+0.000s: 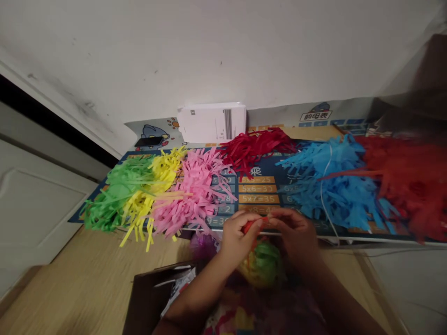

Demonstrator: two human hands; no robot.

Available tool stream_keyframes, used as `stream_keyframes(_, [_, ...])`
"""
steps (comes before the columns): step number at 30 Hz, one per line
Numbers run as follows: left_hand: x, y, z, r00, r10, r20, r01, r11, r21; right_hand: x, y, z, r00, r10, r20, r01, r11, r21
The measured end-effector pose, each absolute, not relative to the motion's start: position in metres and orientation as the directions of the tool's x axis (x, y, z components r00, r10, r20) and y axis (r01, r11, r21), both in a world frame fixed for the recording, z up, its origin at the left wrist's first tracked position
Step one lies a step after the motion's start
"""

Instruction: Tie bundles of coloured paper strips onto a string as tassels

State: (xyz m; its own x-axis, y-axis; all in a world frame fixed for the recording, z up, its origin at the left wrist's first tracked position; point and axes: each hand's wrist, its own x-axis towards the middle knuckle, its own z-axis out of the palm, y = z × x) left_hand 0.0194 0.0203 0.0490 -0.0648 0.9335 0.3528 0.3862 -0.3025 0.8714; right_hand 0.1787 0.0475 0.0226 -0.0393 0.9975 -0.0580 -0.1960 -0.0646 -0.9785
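Both hands meet at the table's front edge, fingers pinched together. My left hand (239,237) is closed on a red strip (248,226), part of which shows between thumb and fingers. The strip's thin end stretches across to my right hand (295,232), whose thumb and fingertips pinch it. Just below hangs or rests a rounded green and yellow bundle (263,265), partly covered by my left wrist; what supports it is hidden. Nearest on the table are a pink fringed paper bundle (190,190) on the left and a blue one (335,181) on the right.
Green (122,190), yellow (165,170), dark red (258,146) and red fringed bundles (412,186) lie along the printed table mat (258,199). A white string (323,195) crosses the blue one. A phone (149,141) and white box (213,122) sit behind; an open carton (143,298) stands below.
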Motion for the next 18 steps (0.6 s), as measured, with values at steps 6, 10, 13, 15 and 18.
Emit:
stream_keyframes(6, [0.022,0.018,0.053,0.001,0.900,0.436,0.460,-0.388,0.799,0.182,0.043,0.018,-0.036,0.999,-0.036,-0.224,-0.043,-0.974])
stream_keyframes(10, [0.021,0.019,0.052,0.008,0.872,0.489,0.523,-0.420,0.741,0.179,0.045,0.018,-0.060,0.998,-0.012,-0.295,-0.029,-0.955])
stream_keyframes(13, [0.018,0.023,0.049,0.068,0.842,0.535,0.580,-0.470,0.665,0.180,0.048,0.022,-0.071,0.996,0.050,-0.198,0.035,-0.980])
stream_keyframes(15, [0.014,0.030,0.049,0.114,0.825,0.553,0.591,-0.504,0.630,0.181,0.055,0.027,-0.082,0.989,0.125,-0.117,0.115,-0.986])
stream_keyframes(18, [0.009,0.051,0.058,0.144,0.810,0.569,0.612,-0.525,0.591,0.182,0.078,0.042,-0.125,0.966,0.224,-0.031,0.222,-0.974])
